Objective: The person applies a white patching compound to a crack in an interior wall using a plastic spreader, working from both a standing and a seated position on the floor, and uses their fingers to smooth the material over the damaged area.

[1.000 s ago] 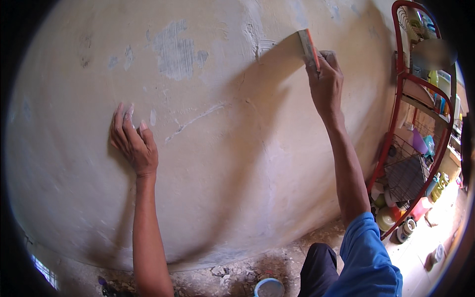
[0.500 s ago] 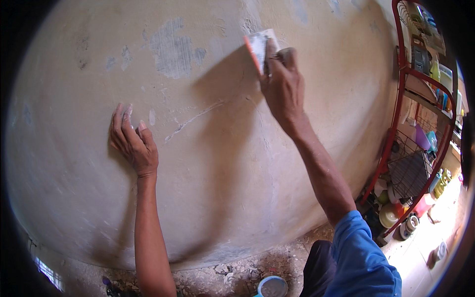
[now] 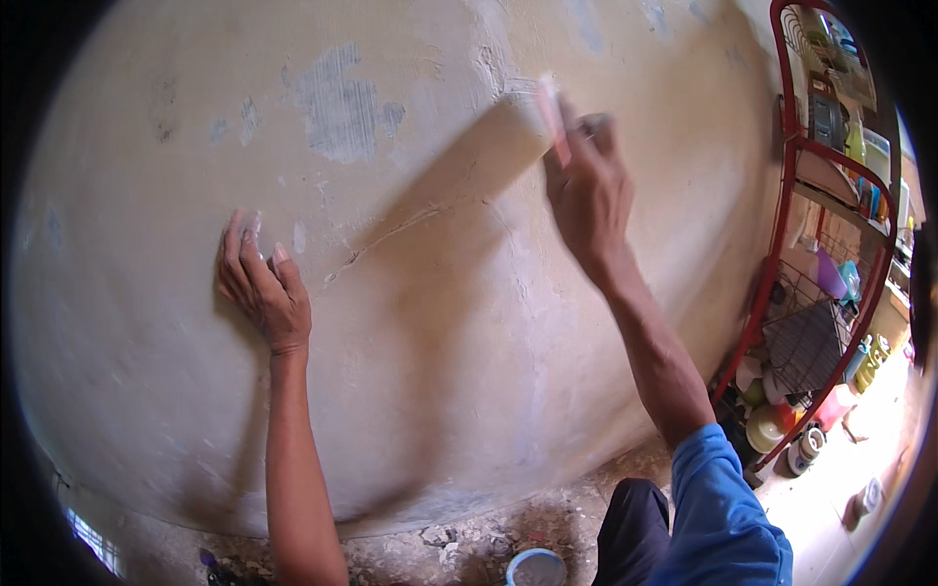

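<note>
My right hand (image 3: pixel 594 200) is closed around a flat putty scraper (image 3: pixel 554 122), blurred by motion and seen nearly edge-on, its reddish edge toward me. It is at the upper middle of a beige plastered wall (image 3: pixel 410 322), just right of a rough vertical strip of filler (image 3: pixel 490 63); I cannot tell if its blade touches the wall. My left hand (image 3: pixel 266 288) leans on the wall at the left with bent, slightly parted fingers, white paste on the tips. Between the hands runs a slanting crack (image 3: pixel 391 231). Above it lies a bare grey patch (image 3: pixel 340 105).
A red metal rack (image 3: pixel 779 249) with kitchenware stands along the right side. Below it, pots and a jar (image 3: pixel 807 447) sit on the floor. A light-blue-rimmed bucket (image 3: pixel 512 568) holding grey material stands at the wall's foot among flaked debris (image 3: pixel 445 547).
My right hand has moved right and slightly down with the scraper, whose face has turned from broad view to nearly edge-on. My left hand has stayed put.
</note>
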Demonstrator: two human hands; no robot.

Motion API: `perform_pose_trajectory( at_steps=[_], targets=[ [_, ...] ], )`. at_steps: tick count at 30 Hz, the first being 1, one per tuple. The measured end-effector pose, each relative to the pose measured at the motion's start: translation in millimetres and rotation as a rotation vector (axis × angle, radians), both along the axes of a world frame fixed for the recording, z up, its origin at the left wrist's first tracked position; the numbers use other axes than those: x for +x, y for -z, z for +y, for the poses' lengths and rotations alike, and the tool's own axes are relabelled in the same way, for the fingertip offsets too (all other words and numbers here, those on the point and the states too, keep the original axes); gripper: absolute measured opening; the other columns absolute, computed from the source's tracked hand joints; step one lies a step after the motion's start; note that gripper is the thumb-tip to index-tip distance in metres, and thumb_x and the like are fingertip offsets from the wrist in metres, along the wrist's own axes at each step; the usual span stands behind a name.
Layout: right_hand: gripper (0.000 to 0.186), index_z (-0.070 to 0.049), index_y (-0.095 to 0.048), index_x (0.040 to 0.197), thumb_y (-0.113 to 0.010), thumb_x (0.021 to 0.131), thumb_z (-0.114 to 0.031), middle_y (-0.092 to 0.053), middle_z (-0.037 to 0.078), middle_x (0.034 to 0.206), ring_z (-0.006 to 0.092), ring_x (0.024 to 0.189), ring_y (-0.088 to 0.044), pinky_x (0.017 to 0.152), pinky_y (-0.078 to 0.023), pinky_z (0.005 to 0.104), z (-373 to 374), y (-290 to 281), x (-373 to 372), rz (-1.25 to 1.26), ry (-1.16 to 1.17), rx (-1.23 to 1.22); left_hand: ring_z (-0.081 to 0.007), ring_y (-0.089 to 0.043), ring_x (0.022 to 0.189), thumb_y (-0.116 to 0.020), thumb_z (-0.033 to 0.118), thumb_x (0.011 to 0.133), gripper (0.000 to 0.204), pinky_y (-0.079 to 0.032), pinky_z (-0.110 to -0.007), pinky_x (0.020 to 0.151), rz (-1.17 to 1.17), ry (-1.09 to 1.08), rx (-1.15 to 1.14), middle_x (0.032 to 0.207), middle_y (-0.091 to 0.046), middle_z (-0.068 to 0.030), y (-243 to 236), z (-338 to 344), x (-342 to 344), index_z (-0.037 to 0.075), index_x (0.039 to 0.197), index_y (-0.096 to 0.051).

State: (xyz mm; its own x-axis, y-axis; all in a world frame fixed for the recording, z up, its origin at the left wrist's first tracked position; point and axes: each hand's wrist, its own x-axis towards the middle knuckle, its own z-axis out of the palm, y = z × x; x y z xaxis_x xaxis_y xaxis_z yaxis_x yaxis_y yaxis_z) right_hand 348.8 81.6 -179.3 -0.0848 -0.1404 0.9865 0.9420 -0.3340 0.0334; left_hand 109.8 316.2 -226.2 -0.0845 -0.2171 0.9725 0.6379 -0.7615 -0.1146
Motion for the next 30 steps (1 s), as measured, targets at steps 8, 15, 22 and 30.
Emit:
perform_pose_trajectory(
  at_steps=[8, 15, 22, 30],
  targets=[
    [0.044, 0.000, -0.058, 0.125, -0.064, 0.082, -0.007, -0.053, 0.012, 0.091, 0.0249, 0.069, -0.060, 0.055, -0.051, 0.0341, 37, -21, -13, 0.039, 0.070, 0.039, -0.0296, -0.044, 0.128, -0.040, 0.027, 0.099, 0.037, -0.030, -0.047, 0.106, -0.003, -0.022, 0.026, 0.136, -0.048, -0.0105, -5, 2, -7, 0.006, 0.128, -0.050],
    [0.047, -0.003, -0.057, 0.128, -0.066, 0.082, -0.010, -0.048, 0.009, 0.091, 0.0209, 0.072, -0.059, 0.056, -0.051, 0.0334, 40, 22, -53, -0.269, -0.129, -0.263, -0.0304, -0.046, 0.127, -0.041, 0.025, 0.098, 0.037, -0.030, -0.047, 0.106, -0.022, -0.001, 0.008, 0.136, -0.049, -0.0111, -3, -2, -4, 0.005, 0.127, -0.052],
    [0.047, -0.001, -0.057, 0.128, -0.065, 0.082, -0.003, -0.055, 0.013, 0.092, 0.0249, 0.068, -0.060, 0.054, -0.051, 0.0355, -7, -15, 20, 0.238, 0.127, 0.050, -0.0293, -0.044, 0.128, -0.040, 0.026, 0.099, 0.038, -0.030, -0.047, 0.107, -0.004, -0.026, 0.003, 0.137, -0.047, -0.0103, -2, 1, -3, 0.006, 0.129, -0.050],
    [0.050, 0.001, -0.051, 0.131, -0.063, 0.083, -0.007, -0.046, 0.013, 0.099, 0.0237, 0.069, -0.059, 0.054, -0.053, 0.0347, 52, 27, -64, -0.068, -0.154, -0.231, -0.0296, -0.044, 0.128, -0.042, 0.024, 0.097, 0.038, -0.029, -0.048, 0.107, -0.017, 0.023, -0.006, 0.136, -0.048, -0.0106, -2, -3, -1, 0.005, 0.129, -0.051]
  ],
)
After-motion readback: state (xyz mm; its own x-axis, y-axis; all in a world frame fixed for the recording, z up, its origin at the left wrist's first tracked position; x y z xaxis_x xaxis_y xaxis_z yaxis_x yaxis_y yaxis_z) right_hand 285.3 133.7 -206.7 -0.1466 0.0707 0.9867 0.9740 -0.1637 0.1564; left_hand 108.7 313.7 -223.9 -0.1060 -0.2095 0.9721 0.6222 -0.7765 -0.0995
